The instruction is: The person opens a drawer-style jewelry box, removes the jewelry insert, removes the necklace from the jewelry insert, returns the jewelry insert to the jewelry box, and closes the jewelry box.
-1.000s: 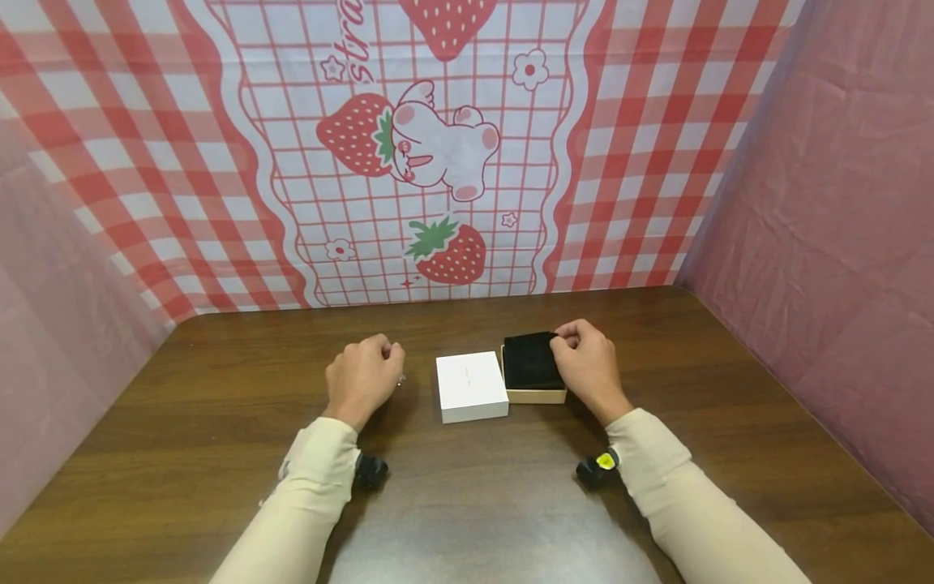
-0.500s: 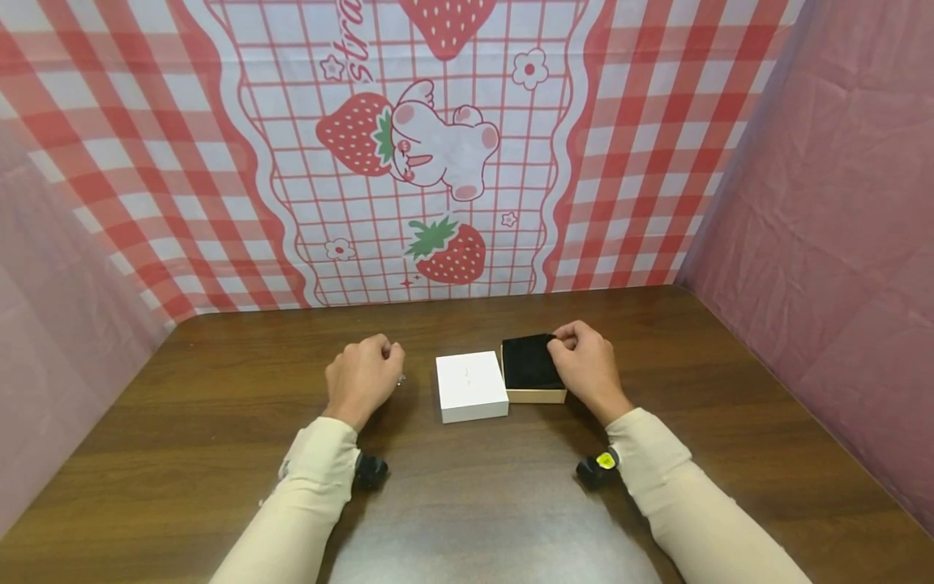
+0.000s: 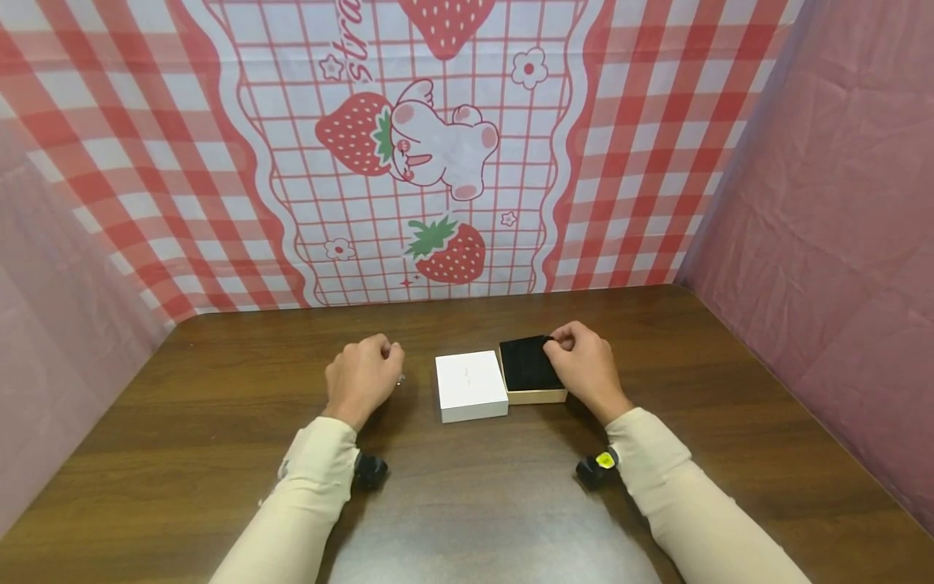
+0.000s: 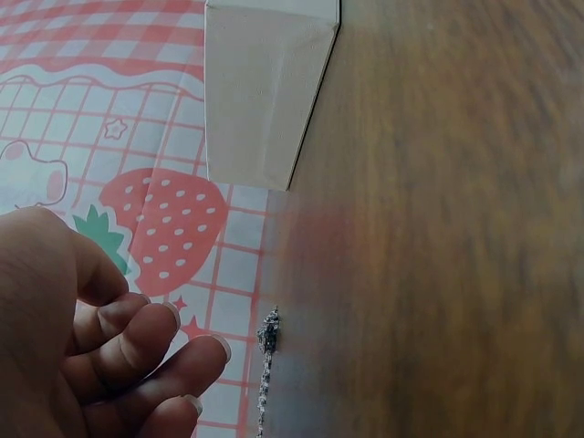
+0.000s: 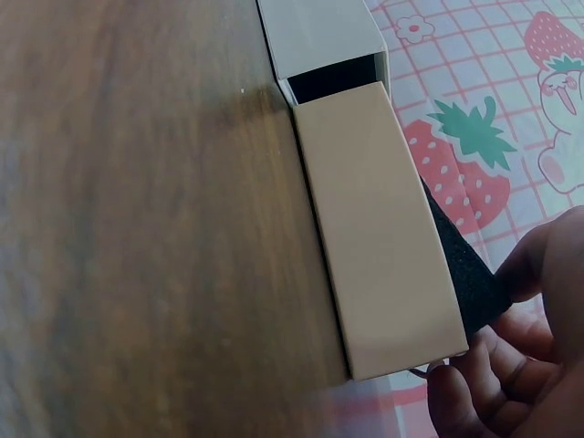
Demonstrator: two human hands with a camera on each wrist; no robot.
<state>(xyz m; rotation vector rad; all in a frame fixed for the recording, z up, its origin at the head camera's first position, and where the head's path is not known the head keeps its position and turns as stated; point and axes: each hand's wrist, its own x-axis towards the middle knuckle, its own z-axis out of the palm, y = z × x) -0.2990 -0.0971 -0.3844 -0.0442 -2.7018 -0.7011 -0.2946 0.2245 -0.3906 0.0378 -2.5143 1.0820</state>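
A white box sleeve (image 3: pixel 470 385) stands near the table's middle, its tan drawer (image 5: pixel 383 237) pulled out to the right. Black soft lining (image 3: pixel 527 362) covers the drawer's top in the head view. My right hand (image 3: pixel 586 365) pinches the lining's back right corner between thumb and finger; in the right wrist view that raised corner shows as a dark wedge above the tan side. Left of the sleeve is my left hand (image 3: pixel 363 375), fingers loosely curled and holding nothing visible. Close beside its fingers is a thin sparkling silver chain (image 4: pixel 267 336), partly hidden by the hand in the head view.
The brown wooden table (image 3: pixel 467 519) reaches back to a strawberry-print cloth (image 3: pixel 445 162). Pink cloth (image 3: pixel 832 243) hangs at both sides. A black wrist camera (image 3: pixel 372 470) sits under each cuff.
My right hand has shifted slightly left with the pinched corner of the lining, which lies a little further left over the drawer. The left hand and the sleeve have stayed put.
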